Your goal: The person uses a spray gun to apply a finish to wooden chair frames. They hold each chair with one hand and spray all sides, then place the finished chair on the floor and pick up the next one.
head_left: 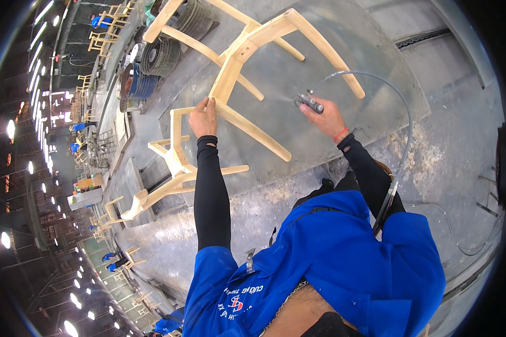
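A pale wooden chair frame (226, 74), bare and without a seat, is tilted in front of me with several legs pointing toward the right. My left hand (203, 119) is closed round one of its joints, near the top of a leg. Off to the right, my right hand (327, 119) grips a small spray gun (311, 104) that points left toward the frame. A faint mist shows before its nozzle. From the gun a thin grey hose (409, 115) loops back beside my right arm. Another pale chair frame (176, 160) stands left of my left forearm.
Dark metal drums (190, 19) and a blue drum (142, 84) stand at the far left. Under the frame lies a wide grey sheet (371, 50). Pale dust (419, 149) covers parts of the floor. People in blue (99, 21) are among more chair frames farther off.
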A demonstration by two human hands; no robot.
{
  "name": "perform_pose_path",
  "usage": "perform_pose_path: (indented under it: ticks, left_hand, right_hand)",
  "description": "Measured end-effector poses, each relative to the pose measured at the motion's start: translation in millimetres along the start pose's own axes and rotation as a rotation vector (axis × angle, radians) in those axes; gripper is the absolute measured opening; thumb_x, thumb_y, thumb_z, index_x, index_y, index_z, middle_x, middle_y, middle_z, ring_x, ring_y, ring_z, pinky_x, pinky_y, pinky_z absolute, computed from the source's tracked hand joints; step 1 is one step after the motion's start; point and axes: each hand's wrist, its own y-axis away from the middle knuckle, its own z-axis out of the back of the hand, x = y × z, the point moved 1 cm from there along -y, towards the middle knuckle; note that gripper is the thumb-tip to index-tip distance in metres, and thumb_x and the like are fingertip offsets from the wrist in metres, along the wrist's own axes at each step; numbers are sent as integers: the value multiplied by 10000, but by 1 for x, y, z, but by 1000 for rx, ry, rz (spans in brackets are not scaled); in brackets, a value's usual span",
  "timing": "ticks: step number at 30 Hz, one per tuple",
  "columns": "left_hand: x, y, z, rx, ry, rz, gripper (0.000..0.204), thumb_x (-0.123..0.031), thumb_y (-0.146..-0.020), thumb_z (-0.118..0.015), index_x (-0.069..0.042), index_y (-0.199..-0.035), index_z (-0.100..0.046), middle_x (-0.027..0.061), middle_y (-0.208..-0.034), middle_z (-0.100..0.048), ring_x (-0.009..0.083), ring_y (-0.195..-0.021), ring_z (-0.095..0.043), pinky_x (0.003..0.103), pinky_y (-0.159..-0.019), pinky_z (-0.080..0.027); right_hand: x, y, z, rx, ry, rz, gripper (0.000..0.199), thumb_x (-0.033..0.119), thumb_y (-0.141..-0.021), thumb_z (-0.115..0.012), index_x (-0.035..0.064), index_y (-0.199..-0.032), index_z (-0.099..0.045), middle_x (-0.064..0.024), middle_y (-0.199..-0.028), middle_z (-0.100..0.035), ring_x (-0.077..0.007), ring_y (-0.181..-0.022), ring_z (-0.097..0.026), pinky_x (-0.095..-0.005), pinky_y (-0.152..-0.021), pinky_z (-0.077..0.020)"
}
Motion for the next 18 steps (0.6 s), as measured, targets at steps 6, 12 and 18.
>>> perform_pose_path:
  ticks: [6, 12, 18]
  left_hand:
    - [10, -9, -4, 2, 98, -34, 405, -327, -924, -707, -4, -1165, -743, 241, -1073, -740, 377, -1022, -723, 420, -933, -538]
    - [10, -14, -4, 20, 161, -54, 396, -313, -913, -724, 1, -1153, -744, 236, -1026, -750, 362, -974, -733, 406, -907, -540]
    - [0, 13, -3, -8, 7, -110, 424, -359, -883, -764, 32, -1049, -757, 213, -907, -757, 296, -856, -737, 381, -795, -549]
  right_hand:
    - [0, 23, 4, -220, 126, 213, 446, 255, -919, -755, -17, -1263, -671, -210, -1017, -748, -334, -897, -742, -373, -757, -556]
    - [9, 19, 19, -426, 215, 404, 452, 271, -917, -752, -1, -1268, -669, -233, -1039, -730, -359, -930, -736, -398, -767, -559]
    - [-16, 67, 51, -345, 405, 108, 402, 280, -921, -733, 41, -1241, -685, -232, -1021, -715, -403, -898, -710, -411, -754, -552]
